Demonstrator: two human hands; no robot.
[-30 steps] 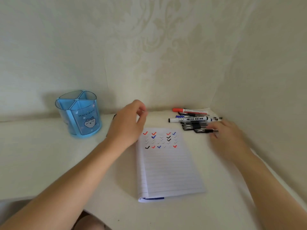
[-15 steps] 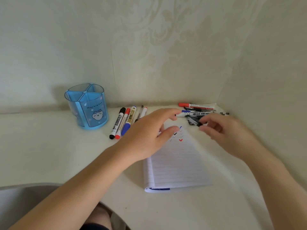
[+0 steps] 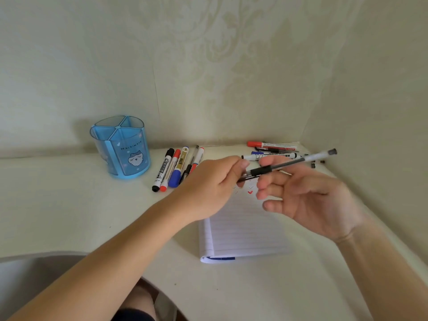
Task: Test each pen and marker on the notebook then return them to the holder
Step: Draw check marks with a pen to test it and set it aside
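Two seemingly embossed walls (image 3: 208, 66), pale desk (image 3: 69, 205), notebook (image 3: 243, 228)

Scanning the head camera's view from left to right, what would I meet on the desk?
Blue pen holder → row of markers → left hand → right hand; both hands hold one black pen.

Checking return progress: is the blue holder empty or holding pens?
Empty: the holder stands upright, and nothing rises above its rim or shows through its translucent walls.

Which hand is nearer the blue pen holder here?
Left. The left hand is right of the holder, past the laid-out markers; the right hand is farther right, both holding the black pen.
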